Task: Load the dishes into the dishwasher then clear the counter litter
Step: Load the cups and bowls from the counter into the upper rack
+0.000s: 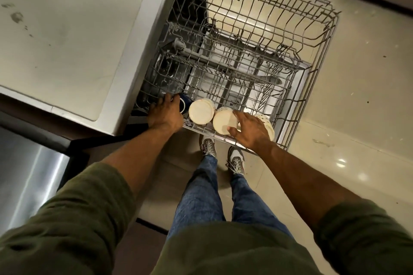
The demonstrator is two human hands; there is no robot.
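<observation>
The dishwasher's upper wire rack (pixel 263 35) is pulled out over the floor, with the lower rack (pixel 234 80) visible beneath it. Along the lower rack's near edge stand a dark blue mug (pixel 185 103) and three cream bowls set on edge: one (pixel 201 111) beside the mug, a middle one (pixel 225 123), and a speckled one (pixel 266 124) at the right. My left hand (pixel 165 114) grips the blue mug at the rack's near-left corner. My right hand (pixel 250 130) wraps around the middle cream bowl, thumb on its face, partly hiding the speckled bowl.
A pale countertop (pixel 67 29) with faint stains lies at the left, its edge next to the dishwasher opening. A stainless appliance front (pixel 29 174) sits at lower left. Glossy beige floor tiles (pixel 362 118) lie at the right. My feet (pixel 223 154) stand right at the rack's near edge.
</observation>
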